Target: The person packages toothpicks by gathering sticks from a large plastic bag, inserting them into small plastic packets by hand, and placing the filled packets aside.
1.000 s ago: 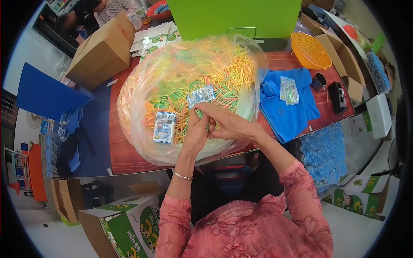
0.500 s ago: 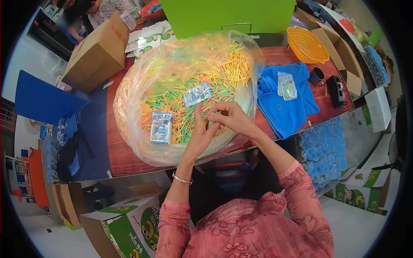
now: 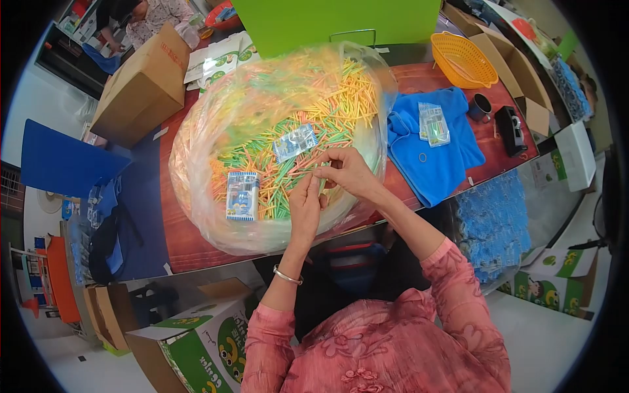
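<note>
A large clear plastic bag [image 3: 190, 177] lies open on the table, full of thin yellow, green, orange and pink sticks [image 3: 357, 98]. Over its near side, my left hand [image 3: 305, 206] and my right hand [image 3: 350, 173] meet at the fingertips. Both are closed in a pinch; whatever is between the fingers is too small to make out. Just beyond my fingers a blue-and-white packet [image 3: 295, 143] rests tilted on the sticks. To the left, a second printed packet [image 3: 242, 196] lies on them too.
On the right are a blue cloth [image 3: 436, 167] with clear packets [image 3: 434, 124] and a rubber band, a dark mug [image 3: 480, 107], a tape dispenser [image 3: 511, 134] and a yellow basket [image 3: 462, 62]. A cardboard box [image 3: 141, 85] stands left. Another person [image 3: 154, 19] sits at the far left.
My left hand's fingers have drawn in and now point up against my right fingertips, instead of reaching toward the packet. The view has shifted slightly. The packets stay on the sticks.
</note>
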Demonstrator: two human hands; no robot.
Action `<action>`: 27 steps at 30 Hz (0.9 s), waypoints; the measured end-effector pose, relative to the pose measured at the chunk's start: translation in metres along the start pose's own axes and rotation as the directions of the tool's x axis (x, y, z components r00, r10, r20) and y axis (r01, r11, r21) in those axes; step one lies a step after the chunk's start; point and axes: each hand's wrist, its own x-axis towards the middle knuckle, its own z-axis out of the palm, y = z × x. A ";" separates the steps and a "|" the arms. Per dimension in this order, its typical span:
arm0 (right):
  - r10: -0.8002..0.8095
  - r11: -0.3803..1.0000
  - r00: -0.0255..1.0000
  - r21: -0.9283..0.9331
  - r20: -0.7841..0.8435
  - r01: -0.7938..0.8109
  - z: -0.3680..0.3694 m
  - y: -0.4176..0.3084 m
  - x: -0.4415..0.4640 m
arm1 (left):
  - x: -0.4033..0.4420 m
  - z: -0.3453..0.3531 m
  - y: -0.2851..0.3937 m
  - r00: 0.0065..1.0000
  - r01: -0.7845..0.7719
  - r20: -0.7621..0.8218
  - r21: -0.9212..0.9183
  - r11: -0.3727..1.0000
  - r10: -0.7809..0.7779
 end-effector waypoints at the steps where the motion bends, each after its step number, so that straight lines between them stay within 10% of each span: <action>1: 0.009 1.000 1.000 0.002 -0.010 -0.009 0.001 0.001 0.000 | 0.000 -0.001 0.001 1.000 0.014 -0.028 0.060 0.998 -0.013; 4: -0.056 0.994 0.998 -0.096 -0.008 0.055 -0.003 -0.004 0.000 | 0.003 -0.008 0.000 0.975 -0.128 -0.112 0.420 0.898 0.191; 6: -0.123 0.987 0.992 -0.104 -0.031 0.119 -0.011 -0.005 0.001 | 0.008 -0.011 -0.003 0.807 -0.350 0.002 0.807 0.476 0.590; 9: -0.173 0.981 0.985 -0.088 -0.001 0.172 -0.014 -0.012 0.000 | 0.005 -0.015 0.017 0.727 -0.395 0.140 0.886 0.243 0.672; 12: -0.059 0.998 0.995 0.038 0.078 0.056 -0.010 -0.022 -0.004 | 0.008 -0.003 0.008 0.876 -0.456 0.146 0.560 0.692 0.459; 15: -0.091 0.993 0.995 -0.065 0.049 0.094 0.003 -0.032 -0.010 | 0.000 0.005 0.012 0.984 -0.069 0.179 0.250 0.966 0.023; 19: -0.542 0.654 0.833 -0.567 0.110 0.501 0.010 -0.009 -0.006 | -0.001 0.011 -0.001 0.993 0.036 0.115 -0.014 0.999 -0.034; 25: -0.456 0.726 0.890 -0.577 0.002 0.373 0.006 -0.014 -0.016 | 0.001 0.003 -0.007 0.994 -0.044 0.105 0.177 0.983 0.026; 27: -0.221 0.947 0.975 -0.230 0.036 0.223 0.003 -0.016 -0.014 | 0.003 0.004 -0.008 0.987 -0.133 0.123 0.299 0.945 0.100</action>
